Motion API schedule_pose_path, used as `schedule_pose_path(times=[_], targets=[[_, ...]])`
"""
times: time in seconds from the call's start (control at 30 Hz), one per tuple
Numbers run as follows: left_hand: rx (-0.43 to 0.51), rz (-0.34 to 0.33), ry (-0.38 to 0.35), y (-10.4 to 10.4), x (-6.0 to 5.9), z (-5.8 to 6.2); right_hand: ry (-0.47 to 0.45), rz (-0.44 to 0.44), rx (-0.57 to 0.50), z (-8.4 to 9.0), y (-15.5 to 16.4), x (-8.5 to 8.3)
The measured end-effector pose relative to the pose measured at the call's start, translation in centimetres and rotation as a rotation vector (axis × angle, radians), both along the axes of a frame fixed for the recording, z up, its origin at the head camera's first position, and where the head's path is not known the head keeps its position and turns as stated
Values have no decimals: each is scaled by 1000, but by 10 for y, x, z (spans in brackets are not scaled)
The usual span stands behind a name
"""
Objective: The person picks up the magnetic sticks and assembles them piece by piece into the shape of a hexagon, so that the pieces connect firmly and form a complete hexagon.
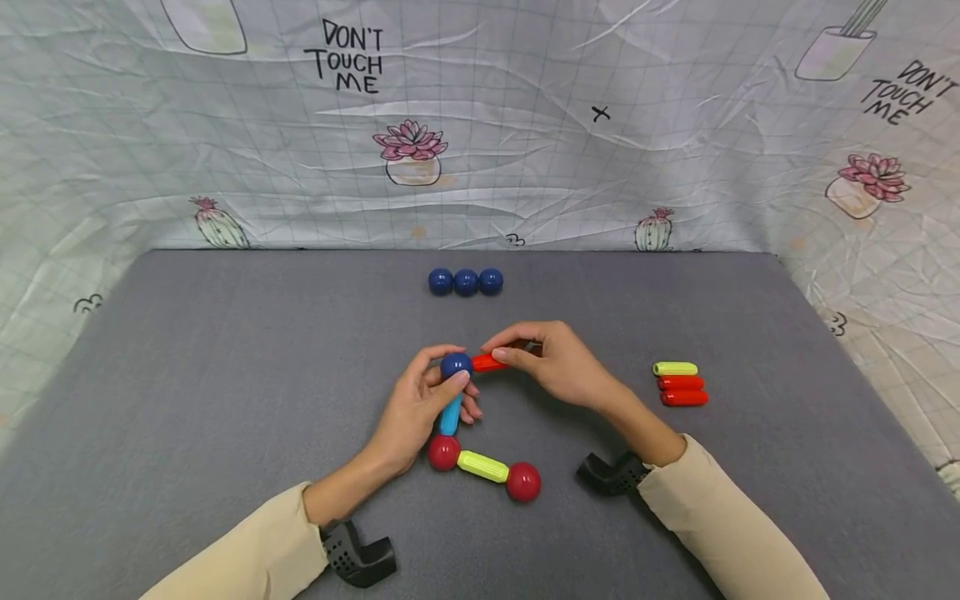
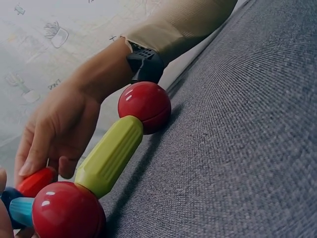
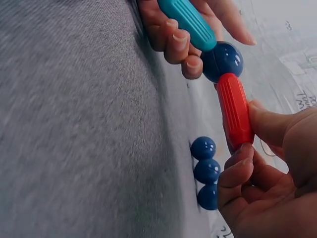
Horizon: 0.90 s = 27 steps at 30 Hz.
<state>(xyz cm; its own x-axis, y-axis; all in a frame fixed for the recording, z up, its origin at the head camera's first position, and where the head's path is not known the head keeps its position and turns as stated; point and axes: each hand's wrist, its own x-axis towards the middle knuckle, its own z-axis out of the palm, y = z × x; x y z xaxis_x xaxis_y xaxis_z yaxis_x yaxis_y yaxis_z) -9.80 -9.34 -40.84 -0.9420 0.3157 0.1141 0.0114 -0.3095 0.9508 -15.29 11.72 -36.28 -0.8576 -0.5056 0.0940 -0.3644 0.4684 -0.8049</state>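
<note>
The left hand curls round the teal rod and steadies the blue ball on top of it; that rod rises from the left red ball of a base made with a yellow rod and a second red ball. The right hand pinches the red rod, whose end meets the blue ball. The join probably goes best with the left hand firm, so the upright does not tip, and the red rod held level. Spare blue balls lie beyond on the mat; spare rods lie at the right.
</note>
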Motion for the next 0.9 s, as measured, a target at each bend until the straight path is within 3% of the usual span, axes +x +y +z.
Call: schedule_pose_path(times=[0.2, 0.43, 0.9], targets=[[15, 103, 2, 2, 2, -3, -21, 64, -40, -6, -12, -4], [19, 174, 18, 5, 2, -4, -85, 63, -63, -11, -6, -6], [-13, 189, 46, 3, 2, -4, -53, 100, -53, -8, -6, -11]])
